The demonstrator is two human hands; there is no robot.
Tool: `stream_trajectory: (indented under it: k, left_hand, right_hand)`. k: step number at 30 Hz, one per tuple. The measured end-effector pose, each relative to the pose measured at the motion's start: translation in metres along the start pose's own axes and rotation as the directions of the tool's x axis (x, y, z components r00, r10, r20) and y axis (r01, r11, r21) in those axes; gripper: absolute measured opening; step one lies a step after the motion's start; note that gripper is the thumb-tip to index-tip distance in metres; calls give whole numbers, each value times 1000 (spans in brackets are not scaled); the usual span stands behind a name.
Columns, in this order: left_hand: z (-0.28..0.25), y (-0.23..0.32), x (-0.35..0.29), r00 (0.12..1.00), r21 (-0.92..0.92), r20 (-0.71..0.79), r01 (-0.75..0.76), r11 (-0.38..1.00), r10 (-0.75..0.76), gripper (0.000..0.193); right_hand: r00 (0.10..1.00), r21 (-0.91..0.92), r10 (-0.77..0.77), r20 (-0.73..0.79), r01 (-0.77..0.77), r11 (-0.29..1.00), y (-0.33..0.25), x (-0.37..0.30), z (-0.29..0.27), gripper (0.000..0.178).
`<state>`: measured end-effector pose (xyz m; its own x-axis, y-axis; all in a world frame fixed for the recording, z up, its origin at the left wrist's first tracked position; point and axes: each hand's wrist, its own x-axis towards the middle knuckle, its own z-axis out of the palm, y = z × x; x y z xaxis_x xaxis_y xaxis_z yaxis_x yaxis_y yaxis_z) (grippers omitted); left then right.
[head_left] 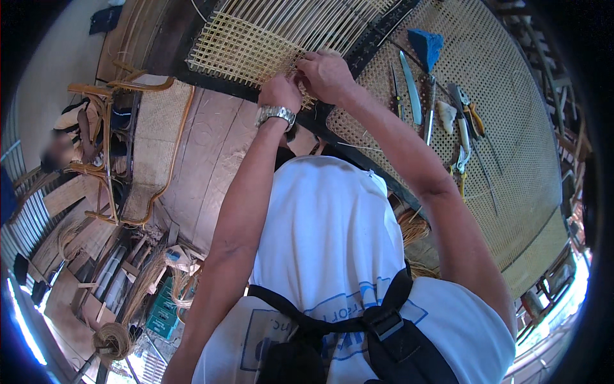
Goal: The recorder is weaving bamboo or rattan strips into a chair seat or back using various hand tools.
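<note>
A panel of pale cane strips (236,48), partly woven in an open grid, is stretched over a dark frame (224,88). My left hand (280,93), a metal watch at its wrist, is closed with its fingers curled in at the panel's near edge. Touching it on the right, my right hand (325,77) bends over the same edge, thumb and fingers pinched together on a cane strip. The fingertips of both hands are mostly hidden. Long unwoven strips run away from me beyond the weave.
On a finished cane panel (524,147) at right lie a long blade (411,86), pliers (473,118), cutters (461,160), a metal rod (430,112) and a blue piece (427,48). A rattan chair (153,128) stands at left, near another person (83,131). A green crate (163,310) sits lower left.
</note>
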<state>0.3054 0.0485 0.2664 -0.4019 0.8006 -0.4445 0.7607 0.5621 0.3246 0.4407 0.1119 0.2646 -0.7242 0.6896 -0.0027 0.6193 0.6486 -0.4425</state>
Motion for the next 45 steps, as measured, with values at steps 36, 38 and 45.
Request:
stream_trajectory:
  k: [36,38,45]
  left_hand:
    - [-32,-20,-11,976,-230,218,56,972,-5,23]
    - [-32,-17,-5,949,-234,313,124,964,-46,24]
    - [-24,-18,1,985,-37,168,-23,999,29,23]
  right_hand:
    - [991,67,29,-132,-20,998,5,2,-9,10]
    - [987,58,27,-155,-18,998,1,2,-12,10]
    - [986,34,-23,-166,29,999,2,6,-12,9]
